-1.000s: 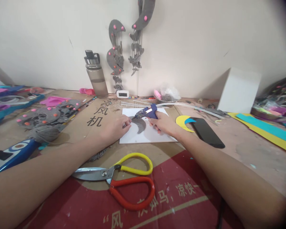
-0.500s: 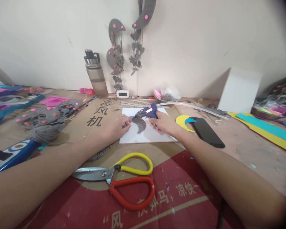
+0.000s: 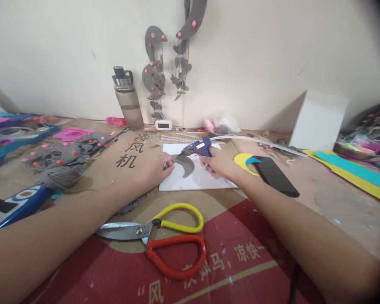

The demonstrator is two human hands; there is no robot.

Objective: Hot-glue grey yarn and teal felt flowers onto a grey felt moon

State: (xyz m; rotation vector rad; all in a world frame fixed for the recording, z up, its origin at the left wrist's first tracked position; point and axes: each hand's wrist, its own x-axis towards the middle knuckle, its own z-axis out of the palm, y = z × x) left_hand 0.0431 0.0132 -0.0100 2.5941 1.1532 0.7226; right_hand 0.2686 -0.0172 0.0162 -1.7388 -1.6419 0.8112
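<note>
Most room is taken up by the cardboard (image 3: 237, 228), and a white board (image 3: 205, 181) is laid on it. The scissors (image 3: 142, 231) are left nearest, beside the left forearm (image 3: 79, 219); skin could be nicked if that arm is pulled back carelessly. A clear stick (image 3: 256, 138) is seen at the back of the glue gun (image 3: 202, 147); if bumped, the gun could be knocked crooked. The gun is held in the right hand (image 3: 217, 162). The grey moon (image 3: 187, 166) is on the board, its left tip seemingly pinched by the left hand (image 3: 161, 166). That hand could be burned, since the nose is so near.
</note>
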